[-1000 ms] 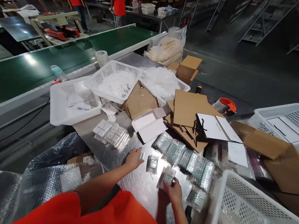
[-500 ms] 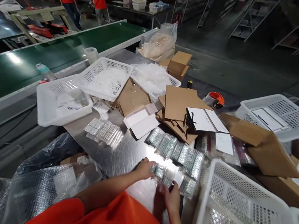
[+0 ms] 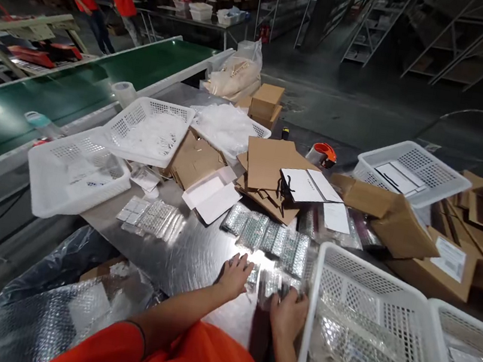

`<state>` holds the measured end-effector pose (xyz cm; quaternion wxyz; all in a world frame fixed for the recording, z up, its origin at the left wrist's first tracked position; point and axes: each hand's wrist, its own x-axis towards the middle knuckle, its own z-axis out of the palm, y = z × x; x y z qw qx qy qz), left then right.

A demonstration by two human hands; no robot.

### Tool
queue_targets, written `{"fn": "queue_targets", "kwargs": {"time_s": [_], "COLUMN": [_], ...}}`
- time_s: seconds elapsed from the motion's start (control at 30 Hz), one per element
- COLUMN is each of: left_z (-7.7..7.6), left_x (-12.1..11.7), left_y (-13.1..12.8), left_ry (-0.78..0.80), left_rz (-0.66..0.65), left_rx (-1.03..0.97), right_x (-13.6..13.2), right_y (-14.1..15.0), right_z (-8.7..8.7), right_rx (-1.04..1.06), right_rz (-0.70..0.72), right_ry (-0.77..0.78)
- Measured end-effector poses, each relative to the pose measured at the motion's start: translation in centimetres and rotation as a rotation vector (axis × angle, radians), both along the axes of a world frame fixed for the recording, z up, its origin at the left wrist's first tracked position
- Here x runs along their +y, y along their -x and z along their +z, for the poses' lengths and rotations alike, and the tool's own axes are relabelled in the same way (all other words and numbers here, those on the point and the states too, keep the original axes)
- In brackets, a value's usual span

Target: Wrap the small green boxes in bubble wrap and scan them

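My left hand (image 3: 235, 275) lies on the shiny metal table (image 3: 194, 252) with fingers spread over a small bubble-wrapped packet (image 3: 253, 275). My right hand (image 3: 288, 312) is curled around a cluster of the same packets (image 3: 274, 283) beside the white basket (image 3: 371, 285) at my right. A row of several bubble-wrapped packets (image 3: 267, 236) lies just beyond both hands. Another group of flat packets (image 3: 152, 218) sits further left.
White perforated baskets (image 3: 74, 171) stand at left and back right. Flat cardboard sheets (image 3: 271, 161), brown boxes (image 3: 435, 246), a white open box (image 3: 212, 193) and an orange tape dispenser (image 3: 323, 154) crowd the table. A green conveyor (image 3: 54, 98) runs left. Two people in orange stand far back.
Both hands slid right along the table, drawing the loose packets together toward the white basket. The camera swung right, bringing more of the right baskets and boxes into view.
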<state>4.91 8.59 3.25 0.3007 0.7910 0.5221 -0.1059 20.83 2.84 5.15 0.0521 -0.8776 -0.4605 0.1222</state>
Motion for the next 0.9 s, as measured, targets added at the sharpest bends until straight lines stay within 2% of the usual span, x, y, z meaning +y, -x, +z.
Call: {"fn": "queue_targets", "kwargs": {"time_s": [0.2, 0.4, 0.6, 0.8, 0.9], "left_z": [0.1, 0.1, 0.4, 1.1, 0.9], "left_x": [0.2, 0.3, 0.3, 1.2, 1.7], "left_y": [1.2, 0.7, 0.5, 2.3, 3.5], "left_ry": [-0.027, -0.046, -0.054, -0.057, -0.041], "left_rz": [-0.011, -0.025, -0.046, -0.02, -0.062], "left_rx": [-0.007, -0.019, -0.057, -0.065, -0.118], "right_x": [1.8, 2.5, 2.2, 3.2, 3.2], "right_y": [-0.7, -1.7, 0.0, 2.4, 3.0], "right_z": [-1.1, -1.5, -1.4, -0.8, -1.7], "right_rx": [0.024, 0.084, 0.112, 0.114, 0.125], "right_rz": [-0.049, 0.084, 0.216, 0.182, 0.133], "right_ry": [0.079, 0.113, 0.153, 0.189, 0.173]}}
